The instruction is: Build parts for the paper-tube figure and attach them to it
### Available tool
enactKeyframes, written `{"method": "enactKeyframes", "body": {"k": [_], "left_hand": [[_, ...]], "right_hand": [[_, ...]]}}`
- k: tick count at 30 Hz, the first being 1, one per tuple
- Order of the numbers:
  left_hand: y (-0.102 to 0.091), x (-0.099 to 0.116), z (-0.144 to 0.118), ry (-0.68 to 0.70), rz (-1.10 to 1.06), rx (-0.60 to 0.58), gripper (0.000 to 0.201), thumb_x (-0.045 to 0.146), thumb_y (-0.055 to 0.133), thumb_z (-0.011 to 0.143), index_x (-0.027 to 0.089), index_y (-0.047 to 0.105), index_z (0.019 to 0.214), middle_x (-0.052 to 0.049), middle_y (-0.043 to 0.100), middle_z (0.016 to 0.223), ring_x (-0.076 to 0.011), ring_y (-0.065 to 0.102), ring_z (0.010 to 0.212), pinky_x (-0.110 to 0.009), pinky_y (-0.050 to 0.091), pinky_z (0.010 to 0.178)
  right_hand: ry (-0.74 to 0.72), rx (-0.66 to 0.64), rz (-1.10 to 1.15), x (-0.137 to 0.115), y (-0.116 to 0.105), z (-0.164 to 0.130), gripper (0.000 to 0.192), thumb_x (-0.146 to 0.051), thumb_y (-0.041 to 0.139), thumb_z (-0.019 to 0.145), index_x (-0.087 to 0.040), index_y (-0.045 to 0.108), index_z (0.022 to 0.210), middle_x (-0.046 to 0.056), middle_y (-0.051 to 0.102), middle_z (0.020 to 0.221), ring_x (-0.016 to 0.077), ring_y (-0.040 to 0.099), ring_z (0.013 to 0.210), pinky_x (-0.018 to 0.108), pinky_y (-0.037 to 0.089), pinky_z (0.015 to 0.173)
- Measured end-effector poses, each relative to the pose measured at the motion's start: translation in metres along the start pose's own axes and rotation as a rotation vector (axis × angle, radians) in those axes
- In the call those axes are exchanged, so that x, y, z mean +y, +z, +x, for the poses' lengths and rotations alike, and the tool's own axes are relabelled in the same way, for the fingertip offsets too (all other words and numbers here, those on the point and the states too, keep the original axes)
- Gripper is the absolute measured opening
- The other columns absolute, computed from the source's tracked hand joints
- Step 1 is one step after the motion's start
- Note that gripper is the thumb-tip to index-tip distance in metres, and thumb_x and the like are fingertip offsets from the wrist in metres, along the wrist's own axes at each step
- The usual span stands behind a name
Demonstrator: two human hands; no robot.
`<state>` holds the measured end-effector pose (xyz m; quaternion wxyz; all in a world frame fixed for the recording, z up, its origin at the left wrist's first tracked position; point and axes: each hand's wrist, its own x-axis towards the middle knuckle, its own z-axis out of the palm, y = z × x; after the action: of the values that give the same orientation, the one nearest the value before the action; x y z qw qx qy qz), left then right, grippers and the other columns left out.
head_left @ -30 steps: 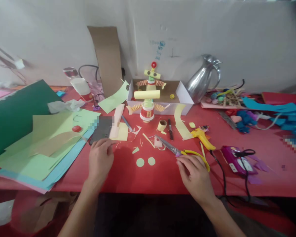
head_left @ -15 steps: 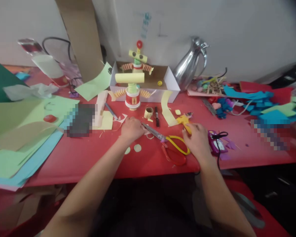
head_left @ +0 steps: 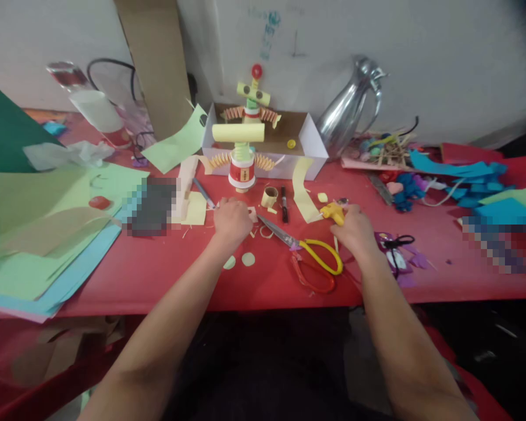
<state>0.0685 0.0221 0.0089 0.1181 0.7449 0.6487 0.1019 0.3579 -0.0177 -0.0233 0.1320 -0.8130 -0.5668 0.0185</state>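
My left hand (head_left: 233,224) rests low over the table with its fingers curled down among paper scraps. What it pinches, if anything, is hidden, though a small pale pink scrap (head_left: 251,214) shows beside the fingers. My right hand (head_left: 356,231) is closed around the grip of a yellow glue gun (head_left: 333,212), whose nozzle points left. Between the hands lie large scissors (head_left: 283,233) with one yellow and one red handle, blades slightly apart. Two pale green paper discs (head_left: 248,259) lie near my left wrist. A short paper ring (head_left: 269,196) and a black marker (head_left: 284,204) stand just beyond.
Behind the hands, a paper-cup figure (head_left: 242,169) with pleated arms stands before a white box (head_left: 307,166), which holds a similar figure (head_left: 253,108). A steel jug (head_left: 348,108) leans at the back. Coloured paper sheets (head_left: 70,234) cover the left side; blue scraps (head_left: 460,175) lie right.
My right hand has shifted back around the glue gun's grip, and the gun's nozzle now shows to the left. My left hand has stayed near the same scraps. The view has shifted slightly.
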Motion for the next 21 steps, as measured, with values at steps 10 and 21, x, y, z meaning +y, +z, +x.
{"method": "enactKeyframes", "body": {"k": [10, 21], "left_hand": [[0.012, -0.010, 0.002, -0.027, -0.126, 0.115, 0.025, 0.018, 0.062, 0.079, 0.010, 0.069, 0.102, -0.020, 0.064, 0.110, -0.0333, 0.058, 0.108, -0.042, 0.045, 0.092], [-0.006, -0.041, -0.001, -0.114, -0.858, 0.267, 0.023, 0.037, 0.067, 0.076, 0.019, 0.062, 0.090, -0.002, 0.066, 0.077, -0.0149, 0.060, 0.066, -0.025, 0.043, 0.060]], "right_hand": [[0.052, 0.291, 0.226, 0.004, -0.027, -0.008, 0.043, -0.031, 0.064, 0.073, -0.015, 0.059, 0.113, 0.015, 0.068, 0.104, 0.0329, 0.064, 0.096, 0.043, 0.050, 0.085], [-0.105, 0.143, -0.037, 0.015, 0.004, 0.013, 0.040, -0.031, 0.068, 0.076, -0.008, 0.061, 0.108, 0.020, 0.062, 0.099, 0.0355, 0.058, 0.100, 0.044, 0.048, 0.085]]}}
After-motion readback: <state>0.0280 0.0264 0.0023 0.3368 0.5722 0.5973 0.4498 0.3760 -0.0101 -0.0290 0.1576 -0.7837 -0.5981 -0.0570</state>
